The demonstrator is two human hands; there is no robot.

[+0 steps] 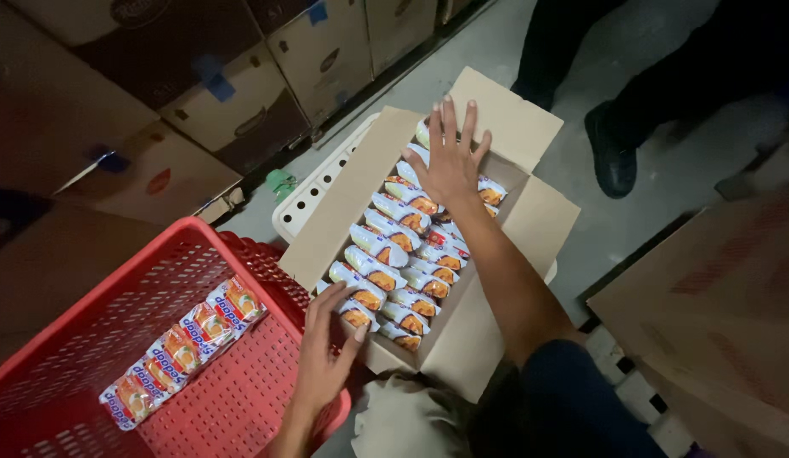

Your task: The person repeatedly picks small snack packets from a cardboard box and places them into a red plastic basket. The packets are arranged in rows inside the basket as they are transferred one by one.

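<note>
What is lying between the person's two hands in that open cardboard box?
In the head view, rows of small snack packets fill the box between the left hand and right hand.

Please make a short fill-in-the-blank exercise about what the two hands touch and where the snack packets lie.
1. The right hand lies flat on the packets at the far end of the open cardboard ____.
2. The left hand touches the packets at the ____ end.
3. A strip of packets lies inside the ____ plastic basket.

Missing words: box; near; red

dim, soft light from above; corners fall dark, edges slightly blurred and grainy.
</note>
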